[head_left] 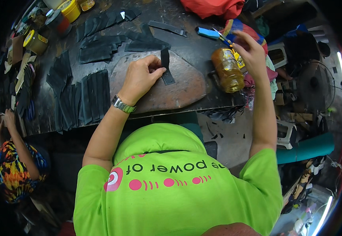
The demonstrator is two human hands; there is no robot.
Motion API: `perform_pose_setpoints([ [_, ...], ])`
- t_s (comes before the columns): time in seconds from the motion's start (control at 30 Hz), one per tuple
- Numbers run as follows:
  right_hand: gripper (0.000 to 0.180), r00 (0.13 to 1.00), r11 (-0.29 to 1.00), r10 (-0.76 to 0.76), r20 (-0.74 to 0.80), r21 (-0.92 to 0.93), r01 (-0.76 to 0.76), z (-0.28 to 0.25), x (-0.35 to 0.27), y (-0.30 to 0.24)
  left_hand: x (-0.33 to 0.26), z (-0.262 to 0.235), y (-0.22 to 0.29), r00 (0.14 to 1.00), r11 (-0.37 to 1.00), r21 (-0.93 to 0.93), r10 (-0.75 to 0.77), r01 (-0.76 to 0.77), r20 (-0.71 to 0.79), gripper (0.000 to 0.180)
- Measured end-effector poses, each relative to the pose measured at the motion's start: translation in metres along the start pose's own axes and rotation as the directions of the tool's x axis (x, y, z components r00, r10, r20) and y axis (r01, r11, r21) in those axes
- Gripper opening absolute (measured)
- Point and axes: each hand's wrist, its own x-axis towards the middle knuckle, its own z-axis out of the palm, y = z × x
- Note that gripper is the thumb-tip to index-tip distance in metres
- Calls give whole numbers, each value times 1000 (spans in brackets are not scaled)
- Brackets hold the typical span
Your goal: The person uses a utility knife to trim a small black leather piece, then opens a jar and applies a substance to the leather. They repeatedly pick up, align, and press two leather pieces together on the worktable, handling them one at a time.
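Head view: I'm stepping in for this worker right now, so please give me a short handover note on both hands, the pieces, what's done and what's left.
Left hand: pinches a black strip, folded upright on the brown oval work board.
Right hand: raised above the amber liquid bottle, holding a thin brush-like tool; its tip is too small to read.
Cut black pieces lie in rows on the dark table, left of the board, with more behind it.
Done: pieces cut and laid out.
Left: this strip is in hand; the rows look untouched.
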Motion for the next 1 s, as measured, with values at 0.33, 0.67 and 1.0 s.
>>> perform_pose_setpoints([
  [0.33,68,861,817,-34,507,-483,316,50,104,102,1,1,-4,1000,1000,24,-19,19,-1,20],
  [0.67,59,963,963,-144,-227,192,189,-34,32,39,3,-1,-6,1000,997,75,18,-18,10,21],
  [1.0,75,354,768,602,-716,399,-502,-55,-326,179,8,3,-24,990,979,149,139,-137,-6,29],
])
